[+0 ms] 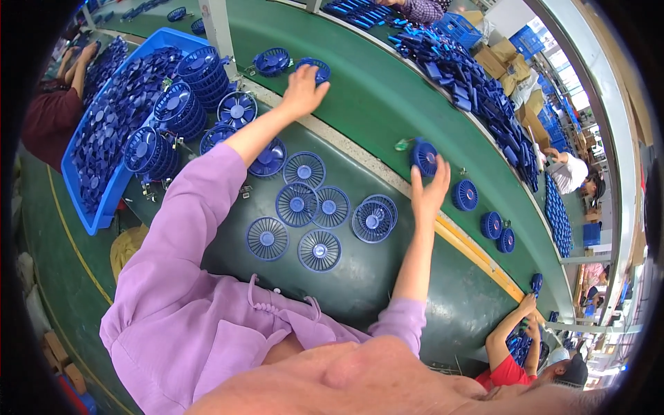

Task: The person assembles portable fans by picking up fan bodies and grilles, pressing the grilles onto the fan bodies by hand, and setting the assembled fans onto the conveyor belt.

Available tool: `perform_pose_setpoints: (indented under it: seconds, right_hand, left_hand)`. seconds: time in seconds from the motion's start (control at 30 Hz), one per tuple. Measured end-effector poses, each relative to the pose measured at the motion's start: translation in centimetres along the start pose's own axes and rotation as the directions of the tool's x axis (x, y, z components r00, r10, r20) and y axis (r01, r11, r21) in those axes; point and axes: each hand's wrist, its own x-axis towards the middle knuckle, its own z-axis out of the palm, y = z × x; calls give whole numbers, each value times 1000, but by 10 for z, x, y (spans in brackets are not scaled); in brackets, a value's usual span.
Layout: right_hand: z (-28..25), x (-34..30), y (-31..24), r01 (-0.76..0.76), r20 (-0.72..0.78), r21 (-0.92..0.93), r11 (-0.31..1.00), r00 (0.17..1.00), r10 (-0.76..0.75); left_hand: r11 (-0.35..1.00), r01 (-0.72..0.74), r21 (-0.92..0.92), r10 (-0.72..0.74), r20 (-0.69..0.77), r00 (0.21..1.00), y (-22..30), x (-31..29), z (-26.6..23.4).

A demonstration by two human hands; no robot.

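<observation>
My left hand (304, 93) reaches over the green belt, thumb apart from the fingers, at the near rim of a round blue slatted fan housing (318, 69). My right hand (430, 192) has its thumb and fingers on either side of another blue fan housing (423, 156) on the belt, touching its near edge. A pale wire end (402, 145) lies beside that one. In front of me, several flat round blue grilles (320, 250) lie on the dark green table (366, 283), some overlapping. Left of them stand stacks of fan housings (200, 69), partly behind my left arm.
A blue tray (102, 220) full of small blue parts stands at the left. More housings (465, 195) sit on the belt (366, 104). Blue pieces (477, 104) are heaped beyond it. A metal post (218, 31) rises at the far left. Co-workers' hands (529, 304) show at the right.
</observation>
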Motion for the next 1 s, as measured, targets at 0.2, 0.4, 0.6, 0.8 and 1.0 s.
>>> perform_pose_setpoints:
  seconds: [0.2, 0.4, 0.6, 0.8, 1.0]
  right_hand:
    - [-60, -85, -49, 46, 615, 95, 994, 783, -95]
    - [-53, -95, -64, 61, 571, 5, 998, 819, -53]
    - [-49, -62, -80, 103, 425, 161, 982, 890, -163]
    - [-18, -26, -99, -143, 298, 503, 852, 955, -15]
    - [-4, -4, -144, -363, 416, 611, 703, 903, 105]
  left_hand:
    - [953, 270, 138, -291, 162, 943, -13, 34, 22]
    - [967, 213, 139, -246, 306, 920, -24, 41, 21]
    - [974, 98, -206, -68, 147, 987, -2, 17, 4]
    - [220, 489, -844, -185, 456, 871, 73, -44, -21]
    - [-530, 662, -530, 218, 669, 710, 106, -99, -65]
